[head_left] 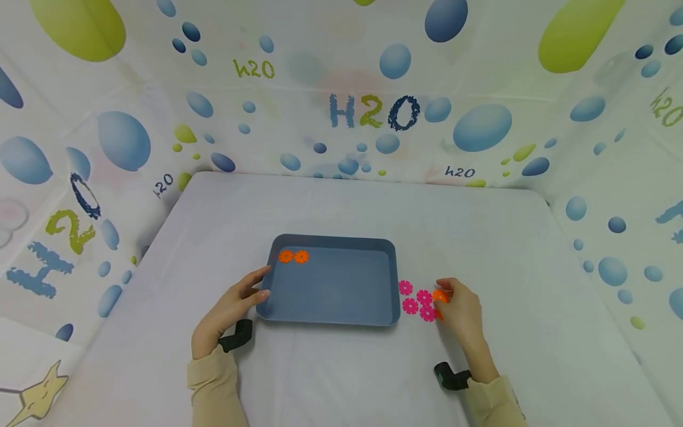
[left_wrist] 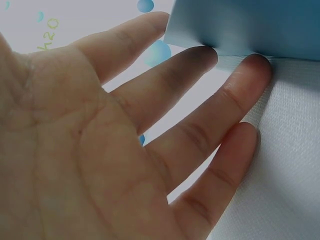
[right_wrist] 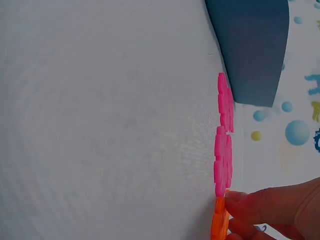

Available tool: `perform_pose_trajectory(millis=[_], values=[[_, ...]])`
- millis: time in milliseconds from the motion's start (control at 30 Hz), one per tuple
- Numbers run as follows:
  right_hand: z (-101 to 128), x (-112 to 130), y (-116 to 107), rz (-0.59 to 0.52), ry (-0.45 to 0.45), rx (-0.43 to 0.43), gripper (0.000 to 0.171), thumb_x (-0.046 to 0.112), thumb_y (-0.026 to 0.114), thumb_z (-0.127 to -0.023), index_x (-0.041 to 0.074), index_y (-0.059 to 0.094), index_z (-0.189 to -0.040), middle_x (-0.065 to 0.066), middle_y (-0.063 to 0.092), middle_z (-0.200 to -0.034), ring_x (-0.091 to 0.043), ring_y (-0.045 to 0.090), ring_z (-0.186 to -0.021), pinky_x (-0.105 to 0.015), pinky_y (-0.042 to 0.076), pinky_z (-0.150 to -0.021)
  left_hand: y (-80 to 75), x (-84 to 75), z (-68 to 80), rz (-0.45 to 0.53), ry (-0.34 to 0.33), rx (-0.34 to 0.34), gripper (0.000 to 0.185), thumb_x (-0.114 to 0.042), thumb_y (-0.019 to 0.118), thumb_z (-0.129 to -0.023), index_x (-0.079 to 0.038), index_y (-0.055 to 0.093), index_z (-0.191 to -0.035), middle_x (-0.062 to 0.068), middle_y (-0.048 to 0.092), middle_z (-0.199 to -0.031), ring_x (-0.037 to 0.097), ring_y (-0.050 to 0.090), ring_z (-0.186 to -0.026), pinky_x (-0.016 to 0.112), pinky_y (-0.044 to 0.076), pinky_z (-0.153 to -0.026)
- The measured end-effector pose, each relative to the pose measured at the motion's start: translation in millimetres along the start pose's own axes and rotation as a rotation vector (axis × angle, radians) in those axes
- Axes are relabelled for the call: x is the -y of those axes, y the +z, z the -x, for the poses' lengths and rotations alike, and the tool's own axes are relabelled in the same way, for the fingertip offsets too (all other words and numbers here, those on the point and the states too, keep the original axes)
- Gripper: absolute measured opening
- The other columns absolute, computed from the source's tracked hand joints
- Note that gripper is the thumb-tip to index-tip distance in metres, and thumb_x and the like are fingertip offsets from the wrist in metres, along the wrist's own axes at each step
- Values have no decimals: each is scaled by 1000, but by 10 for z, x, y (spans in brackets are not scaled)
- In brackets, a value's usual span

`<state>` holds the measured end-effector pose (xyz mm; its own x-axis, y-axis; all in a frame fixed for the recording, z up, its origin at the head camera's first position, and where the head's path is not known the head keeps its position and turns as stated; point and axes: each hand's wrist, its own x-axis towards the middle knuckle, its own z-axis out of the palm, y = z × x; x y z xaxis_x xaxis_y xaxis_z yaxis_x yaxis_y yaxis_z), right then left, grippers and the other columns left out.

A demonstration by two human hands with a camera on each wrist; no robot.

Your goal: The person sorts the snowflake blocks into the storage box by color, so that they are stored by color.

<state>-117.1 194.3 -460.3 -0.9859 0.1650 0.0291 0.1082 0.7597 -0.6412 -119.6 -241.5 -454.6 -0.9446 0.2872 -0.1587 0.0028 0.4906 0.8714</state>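
Head view is showing the right hand [head_left: 463,308] pinching an orange flower-shaped plastic disc [head_left: 440,296] beside four pink discs [head_left: 418,301], right of the blue-grey rectangular plastic tray [head_left: 331,314] mid-bench. The left hand [head_left: 235,305], grip spread, is steadying the tray's left edge; lifting cleanly should avoid scattering pink ones.

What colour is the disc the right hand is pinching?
Orange disc; it shows best in the head view.

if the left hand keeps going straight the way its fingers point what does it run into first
Nothing stands between: the left hand already has its fingertips at the blue tray, at its near left corner. Going on, it would likely push that tray wall; the two orange discs lie farther in.
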Motion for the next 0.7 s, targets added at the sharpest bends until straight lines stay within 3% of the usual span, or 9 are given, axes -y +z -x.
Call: perform_pose_trajectory(millis=[167, 367, 700], values=[[-7, -20, -11, 8, -1, -4, 34, 0, 67, -76, -1, 62, -110, -21, 63, -100, -32, 59, -84, -38, 52, -63, -9, -14, 8, 4, 7, 5, 60, -24, 52, -93, -12, 26, -145, 25, 24, -145, 50, 35, -123, 58, 36, -93], [-30, -41, -10, 4, 7, 16, 33, 0, 67, -76, -2, 61, -109, -20, 62, -99, -32, 57, -85, -39, 51, -65, 1, 4, -6, 4, -5, -2, 60, -25, 53, -93, -13, 27, -145, 25, 25, -145, 49, 35, -123, 58, 35, -94], [-36, -70, -37, 3, 16, 37, 30, 2, 69, -76, -3, 62, -105, -20, 61, -95, -29, 56, -79, -29, 47, -57, -9, -20, 6, -6, 0, 4, 59, -24, 52, -93, -12, 26, -145, 26, 24, -145, 50, 34, -123, 59, 35, -93]])
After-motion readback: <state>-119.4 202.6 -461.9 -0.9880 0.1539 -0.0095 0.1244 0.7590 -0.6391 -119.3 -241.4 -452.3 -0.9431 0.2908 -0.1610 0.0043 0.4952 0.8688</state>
